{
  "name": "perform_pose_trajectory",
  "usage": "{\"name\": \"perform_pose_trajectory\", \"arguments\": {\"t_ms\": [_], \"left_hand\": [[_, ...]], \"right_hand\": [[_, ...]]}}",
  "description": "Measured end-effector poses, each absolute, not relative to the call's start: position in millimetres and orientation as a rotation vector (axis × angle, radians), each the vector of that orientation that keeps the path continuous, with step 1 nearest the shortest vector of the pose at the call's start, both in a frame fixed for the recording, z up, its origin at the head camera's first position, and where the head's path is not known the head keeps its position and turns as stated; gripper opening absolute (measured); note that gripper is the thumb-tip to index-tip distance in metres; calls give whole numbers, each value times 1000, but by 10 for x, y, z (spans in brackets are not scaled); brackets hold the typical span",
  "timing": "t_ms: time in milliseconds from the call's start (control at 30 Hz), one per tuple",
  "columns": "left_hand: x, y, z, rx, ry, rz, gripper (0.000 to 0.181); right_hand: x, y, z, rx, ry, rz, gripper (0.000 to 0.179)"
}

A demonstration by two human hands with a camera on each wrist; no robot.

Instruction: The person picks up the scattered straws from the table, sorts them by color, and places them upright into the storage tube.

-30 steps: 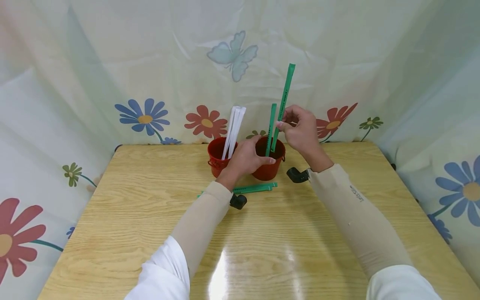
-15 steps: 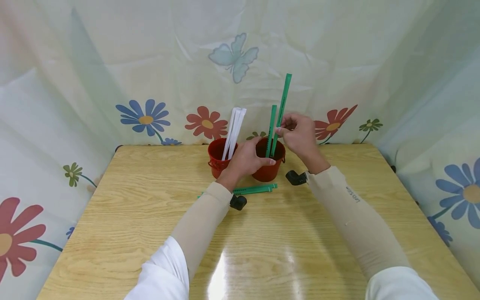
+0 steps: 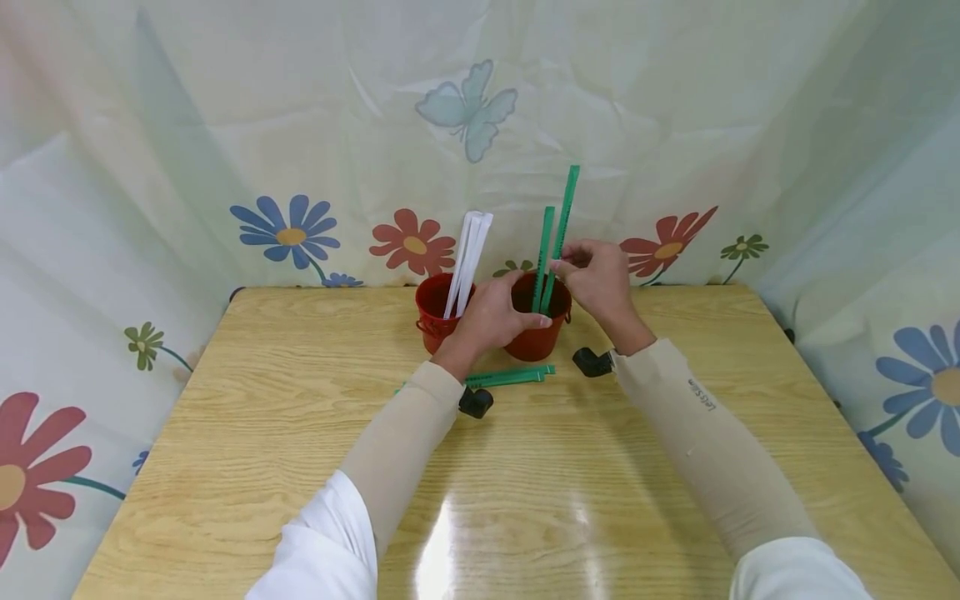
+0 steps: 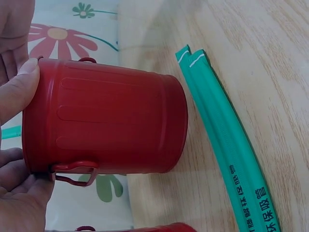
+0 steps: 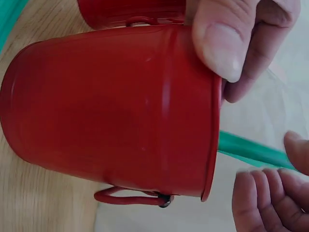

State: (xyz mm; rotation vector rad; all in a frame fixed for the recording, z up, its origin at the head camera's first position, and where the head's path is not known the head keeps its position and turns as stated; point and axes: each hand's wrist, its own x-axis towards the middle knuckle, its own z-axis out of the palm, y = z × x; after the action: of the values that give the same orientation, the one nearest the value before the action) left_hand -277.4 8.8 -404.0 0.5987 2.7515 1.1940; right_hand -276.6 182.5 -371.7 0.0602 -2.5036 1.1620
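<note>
My left hand (image 3: 489,317) grips the rim of the right-hand red bucket (image 3: 534,343), thumb on its near side. Above that bucket my right hand (image 3: 602,282) pinches a green paper-wrapped straw (image 3: 568,196), whose lower end is down inside. A second green-wrapped straw (image 3: 544,233) leans in the same bucket, shorter in view. In the right wrist view, green wrapper (image 5: 251,149) shows between the bucket's rim and the curled fingers. Green-wrapped straws (image 4: 227,140) with dark printing lie on the table before the bucket, partly hidden by my left arm in the head view.
Another red bucket (image 3: 429,327), partly behind my left hand, holds several white-wrapped straws (image 3: 469,254). Both buckets stand near the back edge of the wooden table (image 3: 300,417). A flowered curtain (image 3: 337,125) rises directly behind and on both sides.
My right hand has moved down with the green-wrapped straw, which now sits lower in the right-hand bucket. My left hand has stayed on the rim.
</note>
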Motion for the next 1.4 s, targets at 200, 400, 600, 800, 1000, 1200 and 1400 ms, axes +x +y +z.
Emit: {"name": "perform_pose_trajectory", "arguments": {"t_ms": [200,400,600,800,1000,1200,1400], "left_hand": [[-2780,83,-4060,607,2739,1214,86],[-2797,76,-4062,616,2736,1235,84],[-2785,77,-4040,611,2761,1211,79],[-2781,78,-4043,611,2784,1167,85],[-2774,58,-4038,628,2796,1149,88],[-2773,51,-4048,635,2784,1156,86],[-2776,67,-4044,643,2785,1161,87]], "right_hand": [[-2647,1802,-3751,118,-2456,1063,29],[-2280,1658,-3899,402,-2283,877,13],[-1967,1574,-4112,607,-2207,836,7],[-1879,1537,-4388,767,-2366,801,12],[-2011,1472,-4593,790,-2650,914,13],[-2169,1424,-4711,740,-2828,926,19],[-2214,1400,-4751,738,-2865,910,19]]}}
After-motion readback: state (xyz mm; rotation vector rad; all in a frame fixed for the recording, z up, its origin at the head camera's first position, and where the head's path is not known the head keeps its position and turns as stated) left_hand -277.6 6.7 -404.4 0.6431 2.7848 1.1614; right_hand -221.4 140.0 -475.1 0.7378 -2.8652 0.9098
